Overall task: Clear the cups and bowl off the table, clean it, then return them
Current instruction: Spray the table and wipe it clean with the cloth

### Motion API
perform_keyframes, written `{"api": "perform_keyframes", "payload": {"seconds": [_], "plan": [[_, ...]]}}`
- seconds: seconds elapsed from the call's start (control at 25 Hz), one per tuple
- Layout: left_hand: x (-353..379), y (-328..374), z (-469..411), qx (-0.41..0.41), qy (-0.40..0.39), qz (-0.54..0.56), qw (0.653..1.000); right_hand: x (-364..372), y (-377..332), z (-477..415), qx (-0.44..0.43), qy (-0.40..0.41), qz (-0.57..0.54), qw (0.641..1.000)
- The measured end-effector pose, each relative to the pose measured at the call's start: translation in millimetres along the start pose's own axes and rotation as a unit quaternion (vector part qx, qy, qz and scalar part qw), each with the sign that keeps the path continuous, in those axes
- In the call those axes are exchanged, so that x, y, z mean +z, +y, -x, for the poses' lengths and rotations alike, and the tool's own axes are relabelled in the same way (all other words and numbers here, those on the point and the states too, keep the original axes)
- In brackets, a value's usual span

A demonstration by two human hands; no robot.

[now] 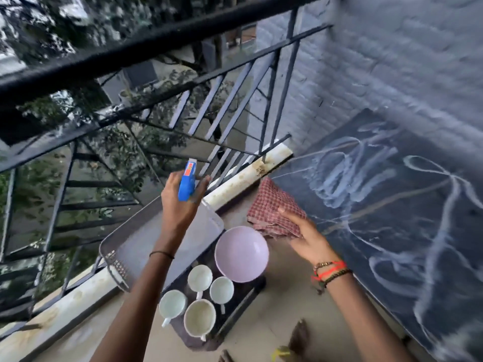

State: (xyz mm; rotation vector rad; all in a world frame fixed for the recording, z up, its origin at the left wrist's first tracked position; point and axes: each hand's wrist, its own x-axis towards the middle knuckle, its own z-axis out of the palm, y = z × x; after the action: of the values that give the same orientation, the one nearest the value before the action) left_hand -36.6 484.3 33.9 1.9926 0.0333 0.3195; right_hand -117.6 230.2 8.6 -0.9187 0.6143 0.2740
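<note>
a blue plastic spray bottle [187,186] is gripped by the left hand [180,207]. a red checked cloth [269,205] is held by the right hand [308,241] beside the dark, foam-streaked worktop [405,218].

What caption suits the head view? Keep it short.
Mid-clean: left hand holds blue bottle, right hand grips checked cloth beside streaked table.

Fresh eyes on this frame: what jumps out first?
The dark table on the right, smeared with white looping streaks, grabs the eye first. Next come the blue spray bottle gripped in the left hand by the railing, and the red checked cloth held by the right hand at the table's edge. Below them, a pink bowl and four white cups sit off the table.
</note>
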Motion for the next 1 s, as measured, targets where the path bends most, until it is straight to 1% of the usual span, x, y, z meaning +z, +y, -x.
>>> {"api": "perform_keyframes", "payload": {"seconds": [0.04,0.12,0.24,0.36,0.44,0.52,0.64,0.68,0.8,0.84,0.88,0.96,1.0], "plan": [[18,14,1,-0.012,-0.016,0.012,1.000,-17,-13,8,-0.003,0.011,-0.048,0.999],[59,47,6,-0.026,-0.053,0.017,0.998,-56,-40,21,-0.021,0.035,-0.093,0.995],[116,95,13,-0.022,-0.104,0.009,0.994,-105,-77,38,-0.041,0.049,-0.133,0.989],[179,139,18,-0.023,-0.148,0.001,0.989,-160,-115,54,-0.034,0.071,-0.141,0.987],[215,162,20,0.001,-0.162,-0.031,0.986,-191,-133,58,-0.043,0.092,-0.145,0.984],[255,180,23,0.020,-0.174,-0.040,0.984,-219,-151,62,-0.045,0.109,-0.155,0.981],[300,195,21,0.032,-0.195,-0.059,0.978,-237,-167,66,-0.030,0.111,-0.193,0.974],[316,201,19,0.027,-0.198,-0.080,0.976,-244,-173,66,-0.024,0.121,-0.197,0.973],[348,218,9,0.037,-0.164,-0.211,0.963,-256,-183,66,-0.027,0.121,-0.208,0.970],[356,223,6,0.038,-0.158,-0.222,0.962,-260,-185,65,-0.030,0.118,-0.209,0.970],[365,228,1,0.037,-0.165,-0.201,0.965,-262,-189,63,-0.035,0.114,-0.212,0.970],[379,233,-7,0.023,-0.210,-0.081,0.974,-264,-196,58,-0.039,0.114,-0.218,0.969],[388,233,-11,0.012,-0.237,-0.026,0.971,-266,-200,56,-0.039,0.119,-0.216,0.968]]}}
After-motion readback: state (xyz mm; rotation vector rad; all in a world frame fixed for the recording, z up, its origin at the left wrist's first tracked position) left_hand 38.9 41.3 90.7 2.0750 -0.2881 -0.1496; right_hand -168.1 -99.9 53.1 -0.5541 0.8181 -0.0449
